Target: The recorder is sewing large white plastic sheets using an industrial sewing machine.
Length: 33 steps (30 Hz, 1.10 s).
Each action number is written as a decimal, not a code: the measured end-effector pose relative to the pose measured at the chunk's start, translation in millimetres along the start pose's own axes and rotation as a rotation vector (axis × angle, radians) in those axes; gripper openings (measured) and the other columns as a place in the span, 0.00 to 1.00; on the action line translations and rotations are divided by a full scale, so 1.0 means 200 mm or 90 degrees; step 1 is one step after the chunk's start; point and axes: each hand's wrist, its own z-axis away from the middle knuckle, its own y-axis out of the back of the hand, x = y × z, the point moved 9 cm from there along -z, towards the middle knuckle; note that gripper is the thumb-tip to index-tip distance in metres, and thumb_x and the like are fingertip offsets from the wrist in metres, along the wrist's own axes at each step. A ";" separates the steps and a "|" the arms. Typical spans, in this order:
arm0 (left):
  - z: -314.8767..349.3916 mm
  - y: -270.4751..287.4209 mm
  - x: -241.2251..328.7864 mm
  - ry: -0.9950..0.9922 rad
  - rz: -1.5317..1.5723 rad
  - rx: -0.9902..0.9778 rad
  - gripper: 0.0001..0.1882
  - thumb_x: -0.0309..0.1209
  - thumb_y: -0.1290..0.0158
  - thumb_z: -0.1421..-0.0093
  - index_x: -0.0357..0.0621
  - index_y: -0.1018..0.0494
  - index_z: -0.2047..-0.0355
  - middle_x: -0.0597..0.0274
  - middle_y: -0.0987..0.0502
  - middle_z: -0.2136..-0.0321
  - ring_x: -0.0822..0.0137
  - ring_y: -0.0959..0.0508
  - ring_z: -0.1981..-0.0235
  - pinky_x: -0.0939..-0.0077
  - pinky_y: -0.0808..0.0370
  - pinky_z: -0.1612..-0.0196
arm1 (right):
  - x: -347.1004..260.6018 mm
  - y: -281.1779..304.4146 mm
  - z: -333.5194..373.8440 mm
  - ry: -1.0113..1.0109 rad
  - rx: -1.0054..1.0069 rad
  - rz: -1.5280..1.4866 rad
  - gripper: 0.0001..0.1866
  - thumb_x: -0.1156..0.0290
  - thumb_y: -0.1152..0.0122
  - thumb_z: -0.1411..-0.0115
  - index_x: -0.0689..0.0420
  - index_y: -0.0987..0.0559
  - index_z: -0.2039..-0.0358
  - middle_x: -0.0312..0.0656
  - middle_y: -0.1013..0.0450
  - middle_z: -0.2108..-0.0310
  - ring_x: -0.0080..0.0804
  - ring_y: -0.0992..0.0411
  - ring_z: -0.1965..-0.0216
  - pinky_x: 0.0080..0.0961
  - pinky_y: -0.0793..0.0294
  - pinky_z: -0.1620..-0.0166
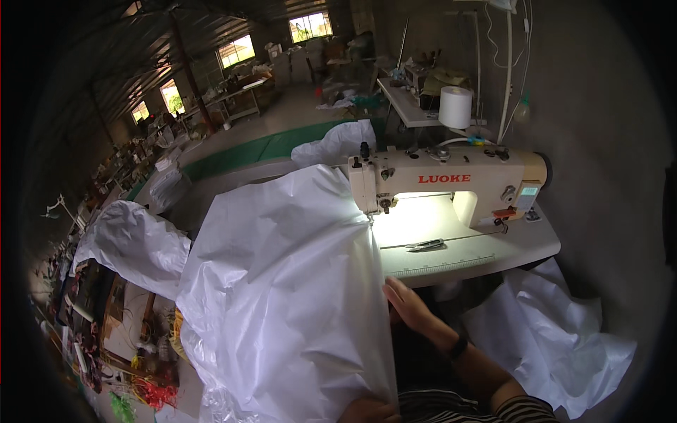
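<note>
A large white plastic-like sheet (282, 282) spreads over the left side of the sewing machine table and drapes toward me. Its right edge runs up to the needle area of the white sewing machine (451, 169), whose lamp is lit. My right hand (409, 307) grips that edge just in front of the table, with some fingers hidden behind the sheet. Low in view, my left hand (370, 410) is closed on the same edge near my body, partly cut off by the picture's border. Thread snips (426, 245) lie on the table (486, 250), right of the needle.
Another white sheet (550, 338) hangs in folds below the table at right. A white thread cone (455, 106) stands behind the machine. Crumpled white material (134, 243) lies at left, above red strands (154, 393). Farther back are a green strip (261, 148) and cluttered tables.
</note>
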 end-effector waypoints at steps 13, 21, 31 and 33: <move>-0.09 0.11 -0.32 0.100 0.049 -0.012 0.05 0.32 0.43 0.43 0.45 0.25 0.70 0.57 0.28 0.78 0.52 0.26 0.79 0.59 0.30 0.76 | -0.02 -0.10 -0.33 0.054 0.027 0.756 0.23 0.76 0.49 0.37 0.68 0.29 0.41 0.45 0.19 0.74 0.41 0.18 0.72 0.34 0.21 0.72; -0.27 0.28 -0.55 0.104 -0.107 0.053 0.09 0.31 0.40 0.47 0.49 0.31 0.71 0.62 0.29 0.77 0.58 0.24 0.79 0.65 0.27 0.78 | 0.00 -0.05 -0.53 0.083 0.047 0.753 0.24 0.74 0.48 0.37 0.69 0.29 0.41 0.44 0.18 0.72 0.39 0.18 0.71 0.32 0.21 0.73; -0.43 0.23 -0.82 0.298 -0.041 0.266 0.04 0.27 0.46 0.39 0.44 0.29 0.64 0.51 0.26 0.76 0.46 0.22 0.75 0.57 0.25 0.73 | 0.03 0.01 -0.67 0.051 0.060 0.598 0.21 0.67 0.50 0.32 0.69 0.30 0.45 0.52 0.22 0.77 0.52 0.21 0.74 0.45 0.22 0.70; -0.44 0.14 -0.84 0.351 -0.002 0.252 0.04 0.26 0.46 0.38 0.44 0.29 0.63 0.50 0.26 0.75 0.45 0.22 0.73 0.56 0.24 0.72 | 0.05 -0.02 -0.49 0.043 0.049 0.585 0.24 0.66 0.49 0.32 0.68 0.33 0.40 0.52 0.23 0.78 0.52 0.22 0.76 0.46 0.23 0.71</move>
